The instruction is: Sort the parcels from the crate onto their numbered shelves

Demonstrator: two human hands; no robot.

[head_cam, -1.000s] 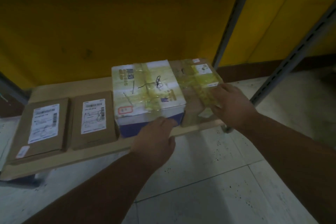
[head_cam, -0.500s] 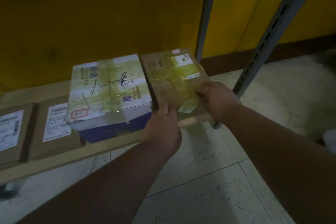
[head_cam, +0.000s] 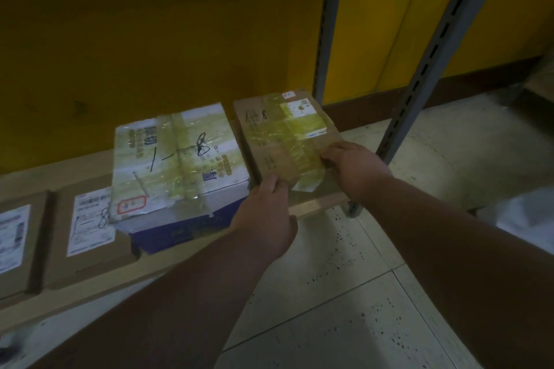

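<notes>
A brown cardboard parcel (head_cam: 278, 135) wrapped in yellow tape, marked "1-8", lies at the right end of the low wooden shelf (head_cam: 317, 204). My left hand (head_cam: 265, 216) grips its near left corner with the thumb on top. My right hand (head_cam: 353, 168) holds its near right edge, fingers curled on the top. To its left sits a white and blue box (head_cam: 177, 165), also taped and marked "1-8", close beside the brown parcel.
Two flat brown parcels with white labels (head_cam: 90, 234) (head_cam: 15, 243) lie further left on the shelf. Grey metal uprights (head_cam: 328, 24) (head_cam: 431, 63) stand at the shelf's right end. A yellow wall is behind, pale tiled floor (head_cam: 359, 293) below.
My left hand left the white and blue box's front and took the brown parcel's near left corner. My right hand slid along the parcel's near edge. The view shifted right.
</notes>
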